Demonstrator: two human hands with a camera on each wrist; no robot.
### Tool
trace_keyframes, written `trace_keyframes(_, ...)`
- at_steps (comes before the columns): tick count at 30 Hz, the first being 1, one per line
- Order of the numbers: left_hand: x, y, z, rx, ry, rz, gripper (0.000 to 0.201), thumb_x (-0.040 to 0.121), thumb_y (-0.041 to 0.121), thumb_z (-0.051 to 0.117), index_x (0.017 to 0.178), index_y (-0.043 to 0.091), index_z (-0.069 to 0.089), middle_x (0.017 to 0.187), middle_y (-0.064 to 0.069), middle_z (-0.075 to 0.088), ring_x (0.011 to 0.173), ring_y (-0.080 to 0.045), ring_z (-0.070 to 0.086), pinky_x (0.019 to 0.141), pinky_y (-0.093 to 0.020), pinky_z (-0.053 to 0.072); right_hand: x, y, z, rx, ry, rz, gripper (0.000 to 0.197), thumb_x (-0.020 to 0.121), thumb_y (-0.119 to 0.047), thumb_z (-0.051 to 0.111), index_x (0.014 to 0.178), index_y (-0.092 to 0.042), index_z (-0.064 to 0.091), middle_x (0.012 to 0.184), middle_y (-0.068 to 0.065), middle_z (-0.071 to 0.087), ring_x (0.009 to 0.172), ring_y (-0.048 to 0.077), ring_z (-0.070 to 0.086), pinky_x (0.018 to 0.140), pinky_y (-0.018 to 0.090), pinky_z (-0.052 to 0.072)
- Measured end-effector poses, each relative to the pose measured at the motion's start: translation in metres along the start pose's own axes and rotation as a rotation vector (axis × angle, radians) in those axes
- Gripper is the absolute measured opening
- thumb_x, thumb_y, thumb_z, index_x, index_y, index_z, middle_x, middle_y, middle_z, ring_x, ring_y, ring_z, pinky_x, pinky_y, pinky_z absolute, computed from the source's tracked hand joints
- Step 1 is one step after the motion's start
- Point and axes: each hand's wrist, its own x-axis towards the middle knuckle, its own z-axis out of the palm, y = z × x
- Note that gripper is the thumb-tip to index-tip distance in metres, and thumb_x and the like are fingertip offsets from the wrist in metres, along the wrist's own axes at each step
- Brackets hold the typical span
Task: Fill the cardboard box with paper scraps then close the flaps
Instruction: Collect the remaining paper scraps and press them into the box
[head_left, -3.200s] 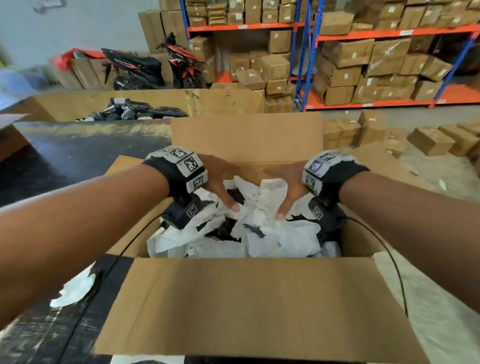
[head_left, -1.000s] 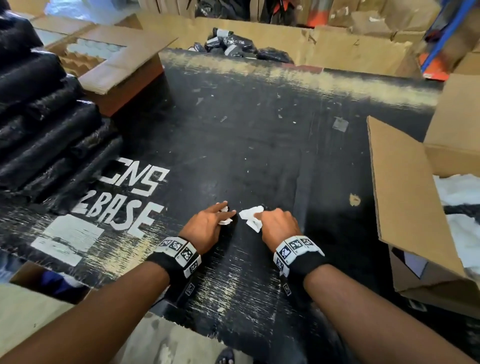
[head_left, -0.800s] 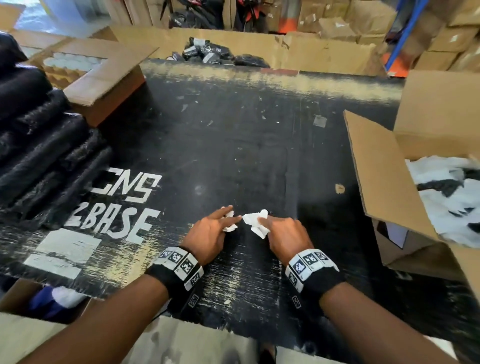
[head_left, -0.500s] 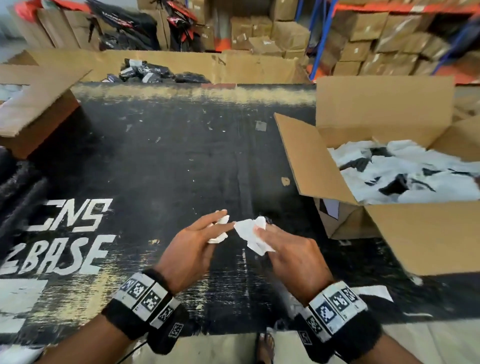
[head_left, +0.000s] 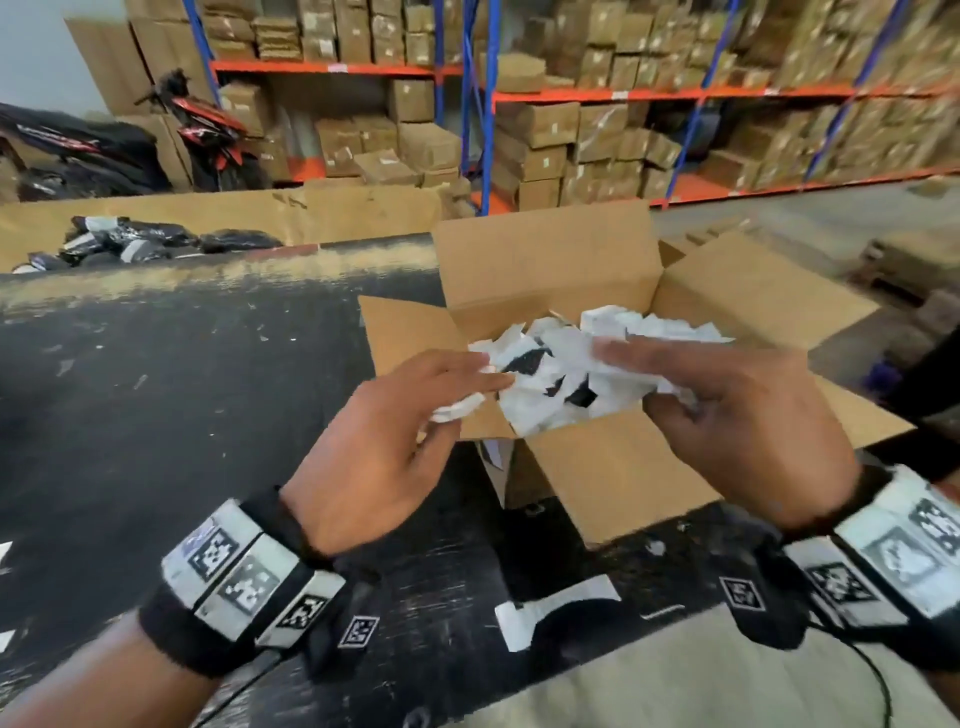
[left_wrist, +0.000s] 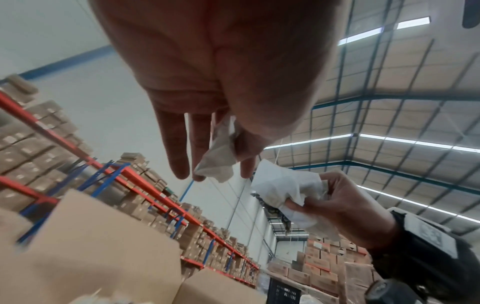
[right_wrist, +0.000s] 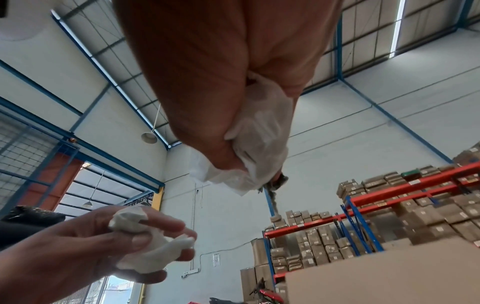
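An open cardboard box (head_left: 613, 478) stands on the black table (head_left: 182, 395), its four flaps spread out. White and black paper scraps (head_left: 566, 374) heap up to its rim. My left hand (head_left: 467, 400) hovers at the box's left flap and pinches a small crumpled white scrap (head_left: 457, 410), which also shows as the scrap (left_wrist: 218, 162) in the left wrist view. My right hand (head_left: 639, 384) is above the box's near right side. It grips a larger crumpled white scrap (right_wrist: 259, 144), mostly hidden by its fingers in the head view.
One white scrap (head_left: 550, 613) lies on the table near its front edge, below the box. A low cardboard bin with black wrapped parcels (head_left: 145, 244) runs along the table's far side. Racks of cartons (head_left: 571, 135) and a motorbike (head_left: 208, 135) stand behind.
Both hands picked scraps off the table at the left, lifted them and carried them right to the box. My view swung right and up with them.
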Motion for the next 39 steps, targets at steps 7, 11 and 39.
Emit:
trace_keyframes(7, 0.124, 0.015, 0.03, 0.304, -0.052, 0.002, 0.03, 0.097, 0.024, 0.049, 0.12, 0.026, 0.069, 0.121, 0.008, 0.066, 0.112, -0.012, 0.062, 0.096, -0.04, 0.05, 0.081, 0.133, -0.062, -0.173, -0.311, -0.006, 0.037, 0.077, -0.01, 0.061, 0.106, -0.022, 0.079, 0.054, 0.005, 0.061, 0.053, 0.013, 0.053, 0.042, 0.025, 0.038)
trace_keyframes(11, 0.191, -0.002, 0.072, 0.467, -0.12, -0.092, 0.027, 0.093, 0.023, 0.048, 0.11, 0.023, 0.07, 0.109, 0.001, 0.067, 0.099, -0.019, 0.063, 0.086, -0.037, 0.048, 0.121, 0.206, -0.046, -0.309, -0.518, -0.021, 0.033, 0.085, -0.018, 0.061, 0.116, -0.02, 0.073, 0.079, 0.005, 0.068, 0.062, 0.019, 0.052, 0.05, 0.014, 0.034)
trace_keyframes(39, 0.238, -0.186, 0.268, 0.793, -0.986, -0.846, 0.144, 0.068, 0.056, 0.087, 0.158, 0.018, -0.02, 0.169, -0.013, -0.002, 0.156, -0.031, -0.003, 0.119, -0.066, -0.003, 0.1, 0.394, 0.254, -0.208, -1.442, -0.093, 0.156, 0.044, -0.075, 0.084, 0.15, -0.043, -0.027, 0.163, 0.009, -0.027, 0.149, 0.048, -0.01, 0.117, 0.066, 0.009)
